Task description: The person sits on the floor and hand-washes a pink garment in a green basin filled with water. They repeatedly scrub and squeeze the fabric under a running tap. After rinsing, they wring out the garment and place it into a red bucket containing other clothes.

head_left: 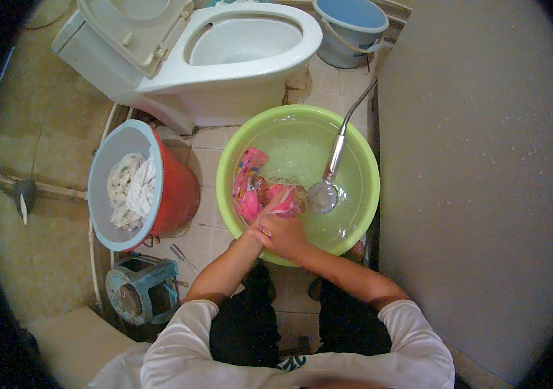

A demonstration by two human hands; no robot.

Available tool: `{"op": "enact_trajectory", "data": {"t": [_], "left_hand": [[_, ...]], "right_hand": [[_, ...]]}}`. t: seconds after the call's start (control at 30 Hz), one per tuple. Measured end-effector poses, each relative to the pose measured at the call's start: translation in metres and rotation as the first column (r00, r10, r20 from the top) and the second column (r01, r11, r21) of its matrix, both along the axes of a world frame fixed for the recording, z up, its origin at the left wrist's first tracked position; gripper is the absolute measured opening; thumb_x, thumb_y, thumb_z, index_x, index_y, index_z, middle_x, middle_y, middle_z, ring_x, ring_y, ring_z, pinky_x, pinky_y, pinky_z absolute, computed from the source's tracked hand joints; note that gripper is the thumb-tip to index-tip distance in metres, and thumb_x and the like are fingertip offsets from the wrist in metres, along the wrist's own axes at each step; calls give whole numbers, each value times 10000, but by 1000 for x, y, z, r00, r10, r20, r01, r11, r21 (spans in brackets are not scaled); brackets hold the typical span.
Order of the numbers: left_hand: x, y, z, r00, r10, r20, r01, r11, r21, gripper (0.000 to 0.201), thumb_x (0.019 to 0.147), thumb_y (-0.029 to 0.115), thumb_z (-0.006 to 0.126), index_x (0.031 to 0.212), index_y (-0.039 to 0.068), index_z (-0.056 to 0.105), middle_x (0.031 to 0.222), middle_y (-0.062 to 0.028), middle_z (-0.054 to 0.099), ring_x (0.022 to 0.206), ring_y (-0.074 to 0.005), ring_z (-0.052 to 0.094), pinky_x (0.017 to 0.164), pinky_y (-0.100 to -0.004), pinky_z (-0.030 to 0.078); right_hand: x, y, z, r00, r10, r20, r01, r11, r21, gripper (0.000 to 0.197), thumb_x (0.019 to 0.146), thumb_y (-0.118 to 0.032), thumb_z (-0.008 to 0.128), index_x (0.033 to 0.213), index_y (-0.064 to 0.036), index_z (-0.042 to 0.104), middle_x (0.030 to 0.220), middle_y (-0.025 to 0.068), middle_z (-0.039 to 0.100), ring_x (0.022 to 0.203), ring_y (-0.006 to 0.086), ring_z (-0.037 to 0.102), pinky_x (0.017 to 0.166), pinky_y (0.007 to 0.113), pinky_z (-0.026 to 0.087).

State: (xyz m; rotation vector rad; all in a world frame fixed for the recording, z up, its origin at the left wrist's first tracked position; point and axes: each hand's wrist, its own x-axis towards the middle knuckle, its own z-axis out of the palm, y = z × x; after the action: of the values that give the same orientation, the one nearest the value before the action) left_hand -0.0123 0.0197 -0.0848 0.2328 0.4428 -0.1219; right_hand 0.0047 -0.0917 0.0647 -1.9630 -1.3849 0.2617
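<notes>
A green basin (360, 162) of soapy water stands on the tiled floor in front of me. A pink patterned cloth (249, 188) lies wet at its near left side. Both hands are pressed together over the cloth at the basin's near rim. My right hand (287, 235) lies on top and grips the bunched pink cloth. My left hand (258, 232) is mostly hidden beneath it, holding the same bunch. A metal shower head (323, 194) on a chrome hose rests in the water just right of my hands.
A red bucket (176, 191) with a blue-grey lining, holding white patterned laundry (132, 191), stands left of the basin. A white toilet (224, 58) with raised lid is behind. A blue bucket (351, 26) sits far back. A wall closes the right side. A small blue stool (143, 288) lies near left.
</notes>
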Motion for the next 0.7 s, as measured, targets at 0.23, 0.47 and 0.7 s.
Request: {"op": "enact_trajectory", "data": {"t": [0.23, 0.47, 0.7], "left_hand": [[0, -11, 45, 958, 55, -281, -31, 995, 91, 426, 886, 497, 480, 1040, 110, 573, 967, -59, 628, 830, -202, 610, 722, -373, 504], [-4, -21, 58, 989, -40, -140, 29, 997, -77, 346, 901, 471, 469, 981, 152, 578, 945, -31, 629, 852, -195, 605, 724, -372, 497], [-16, -15, 56, 999, -33, 32, 38, 984, -173, 356, 900, 440, 491, 1016, 115, 577, 961, -53, 637, 846, -206, 615, 763, -374, 503]], "right_hand": [[38, 16, -42, 953, -226, -201, 251, 962, 110, 220, 827, -285, 578, 751, -86, 634, 721, 106, 624, 576, 281, 596, 522, 423, 455], [46, -5, -48, 972, -184, 147, 184, 983, 16, 210, 813, -280, 555, 729, -110, 646, 691, 111, 616, 592, 298, 592, 543, 427, 449], [50, 10, -62, 898, -440, 25, 440, 892, -103, 250, 833, -272, 536, 704, -82, 635, 657, 117, 608, 597, 309, 579, 526, 404, 443]]}}
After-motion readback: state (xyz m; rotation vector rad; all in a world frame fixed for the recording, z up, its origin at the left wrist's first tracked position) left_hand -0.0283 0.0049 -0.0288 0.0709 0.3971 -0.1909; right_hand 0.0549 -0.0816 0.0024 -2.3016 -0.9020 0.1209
